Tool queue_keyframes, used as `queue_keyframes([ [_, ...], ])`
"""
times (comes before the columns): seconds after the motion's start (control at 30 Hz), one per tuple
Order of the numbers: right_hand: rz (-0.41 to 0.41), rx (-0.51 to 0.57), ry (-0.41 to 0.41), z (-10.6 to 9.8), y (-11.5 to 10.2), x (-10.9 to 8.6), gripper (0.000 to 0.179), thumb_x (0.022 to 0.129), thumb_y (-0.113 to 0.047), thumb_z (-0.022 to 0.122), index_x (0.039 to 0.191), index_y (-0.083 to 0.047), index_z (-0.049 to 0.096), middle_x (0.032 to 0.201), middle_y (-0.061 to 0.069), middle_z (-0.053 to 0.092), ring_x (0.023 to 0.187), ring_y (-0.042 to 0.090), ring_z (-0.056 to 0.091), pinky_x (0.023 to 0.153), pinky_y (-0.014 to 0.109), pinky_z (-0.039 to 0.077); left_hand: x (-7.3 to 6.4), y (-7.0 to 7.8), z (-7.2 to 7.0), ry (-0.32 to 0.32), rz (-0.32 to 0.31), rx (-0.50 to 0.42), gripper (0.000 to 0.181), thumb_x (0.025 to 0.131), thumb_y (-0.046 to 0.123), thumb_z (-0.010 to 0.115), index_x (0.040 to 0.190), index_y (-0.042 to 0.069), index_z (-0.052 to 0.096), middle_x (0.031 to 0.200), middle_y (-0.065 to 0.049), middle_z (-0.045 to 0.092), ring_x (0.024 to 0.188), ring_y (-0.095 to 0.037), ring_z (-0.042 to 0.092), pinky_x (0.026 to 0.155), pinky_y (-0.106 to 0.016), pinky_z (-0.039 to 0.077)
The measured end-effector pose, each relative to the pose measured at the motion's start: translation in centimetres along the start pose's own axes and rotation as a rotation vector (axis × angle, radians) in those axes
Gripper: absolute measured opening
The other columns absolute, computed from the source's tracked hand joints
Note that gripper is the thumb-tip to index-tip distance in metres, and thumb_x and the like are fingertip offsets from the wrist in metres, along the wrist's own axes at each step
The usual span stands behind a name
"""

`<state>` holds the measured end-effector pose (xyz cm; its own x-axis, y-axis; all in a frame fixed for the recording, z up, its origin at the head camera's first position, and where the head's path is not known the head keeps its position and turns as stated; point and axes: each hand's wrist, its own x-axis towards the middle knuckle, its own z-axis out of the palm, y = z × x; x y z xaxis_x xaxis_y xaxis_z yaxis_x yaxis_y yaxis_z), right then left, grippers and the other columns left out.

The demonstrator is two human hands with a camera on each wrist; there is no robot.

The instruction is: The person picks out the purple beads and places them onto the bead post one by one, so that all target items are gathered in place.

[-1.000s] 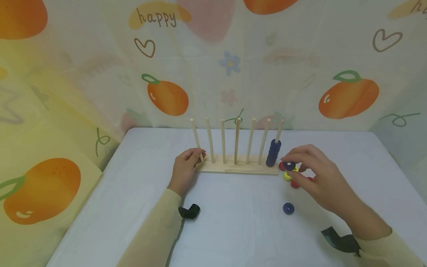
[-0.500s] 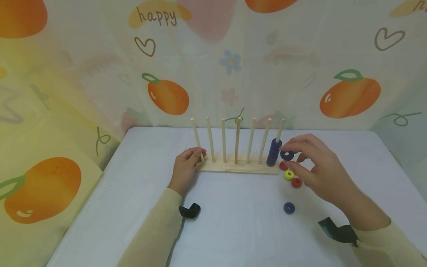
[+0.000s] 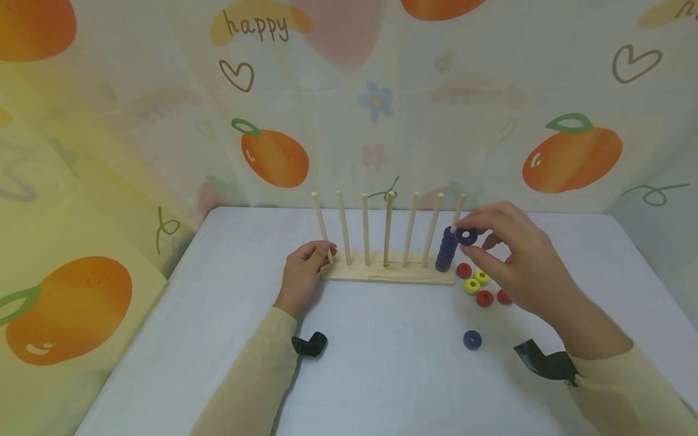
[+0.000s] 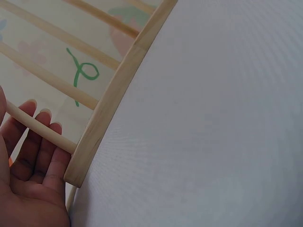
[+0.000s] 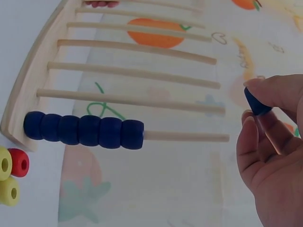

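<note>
My left hand point(image 3: 305, 272) grips the leftmost peg of a wooden peg rack point(image 3: 403, 276) near its base. In the left wrist view, its fingers point(image 4: 41, 153) lie behind that peg. My right hand point(image 3: 523, 266) pinches a dark blue bead point(image 3: 465, 242) between thumb and fingertips, its hole facing the head camera. The right wrist view has this bead point(image 5: 257, 104) out past the peg tips, apart from them. Several blue beads point(image 5: 90, 131) are stacked on the rightmost peg point(image 5: 189, 136), whose upper part is bare. The other pegs carry no beads.
Loose red beads point(image 3: 485, 298) and yellow beads point(image 3: 471, 287) lie on the white table point(image 3: 382, 363) right of the rack, partly under my right hand. A single blue bead point(image 3: 472, 340) lies nearer the front. A fruit-print cloth point(image 3: 327, 121) hangs close behind the rack.
My right hand has lifted the blue bead upward and slightly left, from over the loose beads to beside the top of the blue stack. The left hand and rack stay put.
</note>
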<state>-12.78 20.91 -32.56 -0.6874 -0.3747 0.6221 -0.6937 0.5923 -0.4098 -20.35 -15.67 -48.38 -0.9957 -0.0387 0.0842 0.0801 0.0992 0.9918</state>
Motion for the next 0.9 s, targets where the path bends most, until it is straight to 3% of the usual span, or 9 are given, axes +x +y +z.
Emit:
queue_keyframes([
  [0.33, -0.011, 0.03, 0.026, 0.1, 0.5, 1.8, 0.048, 0.084, 0.018, 0.086, 0.127, 0.0, 0.072, 0.124, 0.011, 0.069, 0.11, 0.019, 0.063, 0.086, 0.009, 0.05, 0.1, 0.0, -0.1, -0.006, 0.008, -0.021, 0.035, 0.111, 0.034, 0.067, 0.118, 0.001, 0.077, 0.121, -0.012, 0.076, 0.12, -0.024, 0.067, 0.104, -0.041, 0.056],
  [0.9, 0.037, 0.061, 0.053, 0.0, 1.6, 3.7, 0.037, 0.09, 0.017, 0.08, 0.123, 0.003, 0.072, 0.119, 0.012, 0.068, 0.105, 0.015, 0.063, 0.083, 0.01, 0.051, 0.2, -0.3, -0.2, -0.013, 0.013, -0.01, 0.037, 0.111, 0.039, 0.067, 0.117, 0.004, 0.078, 0.119, -0.009, 0.077, 0.121, -0.021, 0.067, 0.105, -0.038, 0.055],
])
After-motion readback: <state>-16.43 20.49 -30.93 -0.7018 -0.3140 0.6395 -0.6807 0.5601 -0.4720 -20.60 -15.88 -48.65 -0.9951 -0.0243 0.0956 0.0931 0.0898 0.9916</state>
